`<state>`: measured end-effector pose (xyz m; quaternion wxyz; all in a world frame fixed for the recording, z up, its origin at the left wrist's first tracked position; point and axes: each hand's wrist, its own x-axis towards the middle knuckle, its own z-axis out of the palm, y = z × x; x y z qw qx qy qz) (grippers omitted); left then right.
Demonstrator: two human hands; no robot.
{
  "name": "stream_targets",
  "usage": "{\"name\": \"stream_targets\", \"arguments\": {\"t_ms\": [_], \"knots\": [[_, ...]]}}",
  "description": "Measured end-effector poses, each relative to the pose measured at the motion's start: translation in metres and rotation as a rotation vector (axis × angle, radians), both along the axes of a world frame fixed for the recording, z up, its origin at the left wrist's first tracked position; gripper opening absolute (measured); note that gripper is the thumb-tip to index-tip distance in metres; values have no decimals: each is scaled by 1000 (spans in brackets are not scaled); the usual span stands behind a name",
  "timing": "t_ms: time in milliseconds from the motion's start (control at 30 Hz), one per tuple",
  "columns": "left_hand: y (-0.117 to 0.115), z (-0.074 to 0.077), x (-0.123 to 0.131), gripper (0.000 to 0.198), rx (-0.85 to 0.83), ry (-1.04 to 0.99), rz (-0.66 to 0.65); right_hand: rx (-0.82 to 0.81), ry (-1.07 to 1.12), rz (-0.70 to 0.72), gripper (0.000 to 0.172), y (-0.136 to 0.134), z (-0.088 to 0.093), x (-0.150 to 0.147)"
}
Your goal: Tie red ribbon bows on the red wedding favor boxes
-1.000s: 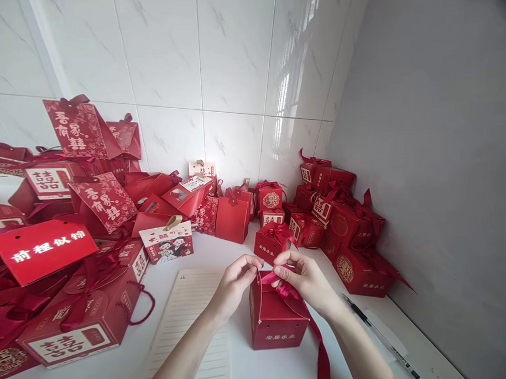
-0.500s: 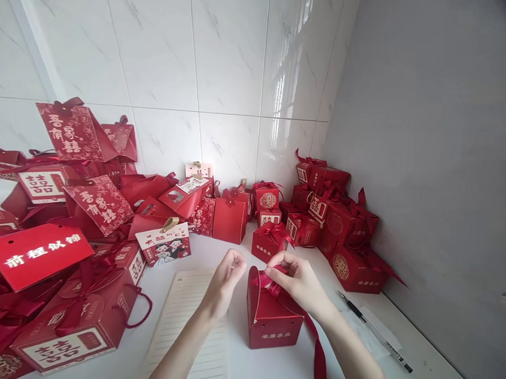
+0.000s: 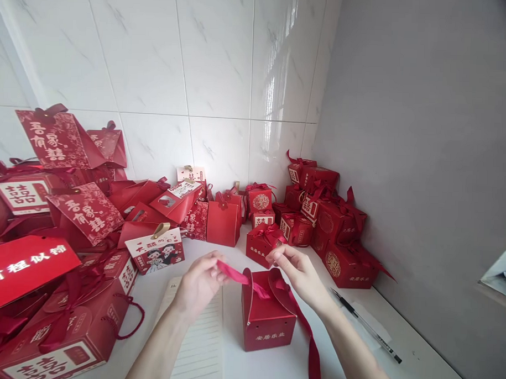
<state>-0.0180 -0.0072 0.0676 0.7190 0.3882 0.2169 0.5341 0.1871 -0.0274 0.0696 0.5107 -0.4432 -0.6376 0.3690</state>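
A red gift box with white characters on its front stands before me on the white table. A red ribbon runs through the curved flaps at its top, and my left hand pinches one end, drawn out to the left. The ribbon's other end hangs down the box's right side onto the table. My right hand hovers just above and right of the flaps, thumb and fingers loosely bent, with nothing visible in them. Behind it sits a small red box tied with a bow.
Red boxes and bags are heaped at the left; more boxes are stacked in the right corner. A lined notepad lies under my left forearm. A black pen rests on the right. A tiled wall closes the back.
My left hand has taken hold of the ribbon end and pulled it leftward from the box top. My right hand has let go of the ribbon. The view has shifted slightly.
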Motion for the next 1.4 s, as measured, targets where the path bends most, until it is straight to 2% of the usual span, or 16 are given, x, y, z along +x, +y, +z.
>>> {"name": "stream_targets", "arguments": {"t_ms": [100,167,400,533,700,867,1067,1200,1400], "knots": [[2,5,-8,22,-73,-278,74,-49,-86,-27,39,2,-1,4],[3,8,-12,19,-68,-394,121,-89,-133,-28,39,3,-2,5],[6,12,-27,14,-1,-603,257,-95,-228,-8,39,5,-2,8],[9,11,-32,12,-27,-677,311,-32,-242,72,32,5,-1,16],[13,8,-31,12,-107,-666,384,-36,-281,229,25,4,2,32],[14,5,-27,10,-192,-662,441,-94,-336,263,23,5,3,42],[12,4,-24,8,-218,-649,409,-175,-367,284,20,7,-2,42],[13,5,-25,6,-217,-667,421,-174,-330,268,21,5,1,40],[15,3,-23,9,-236,-605,423,-59,-212,158,25,4,7,40]]}}
